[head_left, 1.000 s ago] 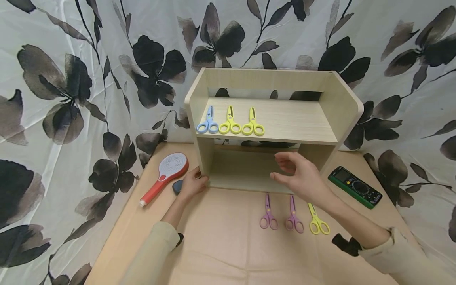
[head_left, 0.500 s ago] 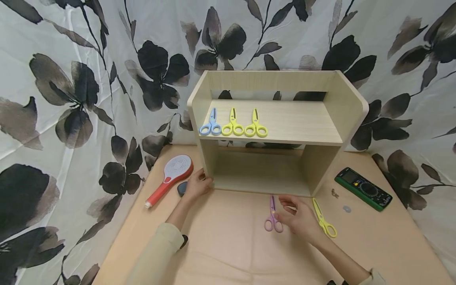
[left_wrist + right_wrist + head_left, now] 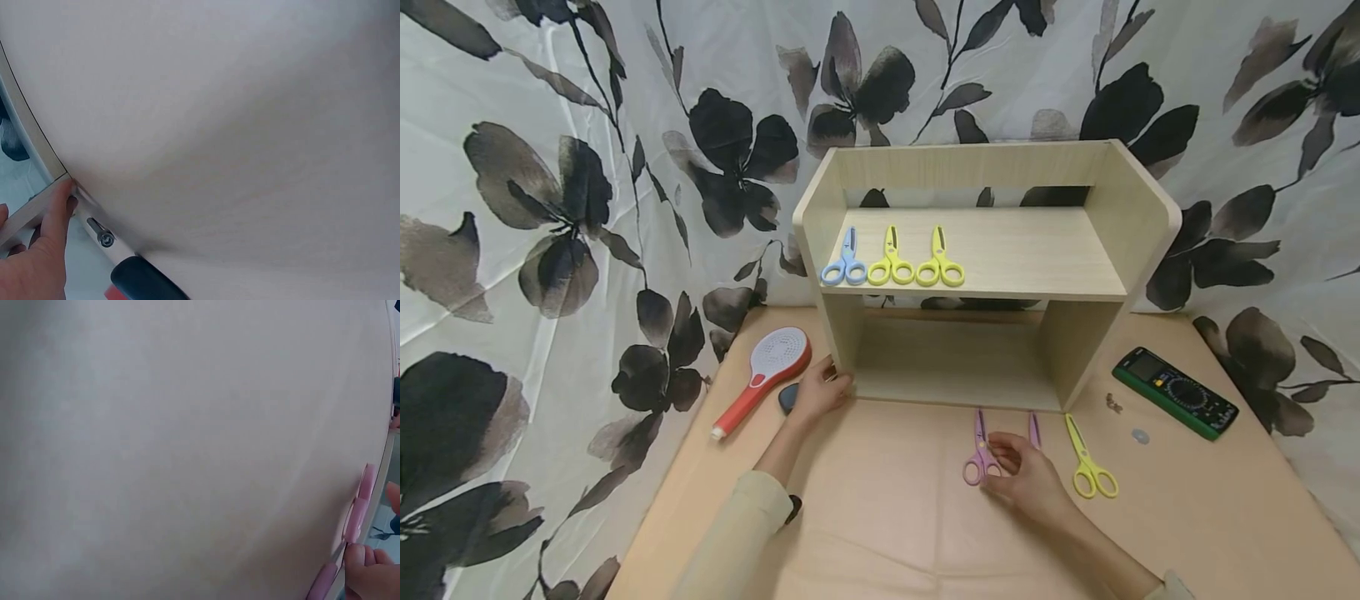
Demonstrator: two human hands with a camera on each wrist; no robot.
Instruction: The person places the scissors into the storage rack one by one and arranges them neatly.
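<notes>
My right hand (image 3: 1026, 475) is low over the table, its thumb and fingertips at the handle of a pair of purple scissors (image 3: 980, 446). In the right wrist view its fingers (image 3: 369, 565) are right beside the pink-looking handle (image 3: 357, 519). A second purple pair (image 3: 1034, 429) shows only its tip, the rest covered by that hand. Yellow scissors (image 3: 1084, 462) lie just to the right. My left hand (image 3: 822, 390) grips the lower front corner of the wooden shelf's side panel (image 3: 28, 215). On the upper shelf (image 3: 1030, 250) are blue scissors (image 3: 844, 262) and two yellow pairs (image 3: 891, 260).
A red and white shower head (image 3: 767, 367) lies left of the shelf, with a dark blue object (image 3: 787, 397) beside it. To the right are a green multimeter (image 3: 1176, 393), a small brown piece (image 3: 1113, 403) and a grey disc (image 3: 1140, 436). A floral cloth (image 3: 647, 192) hangs behind.
My right hand has come down from before the lower compartment to the purple scissors on the table. The left hand keeps its place at the shelf corner, and the head view has shifted slightly.
</notes>
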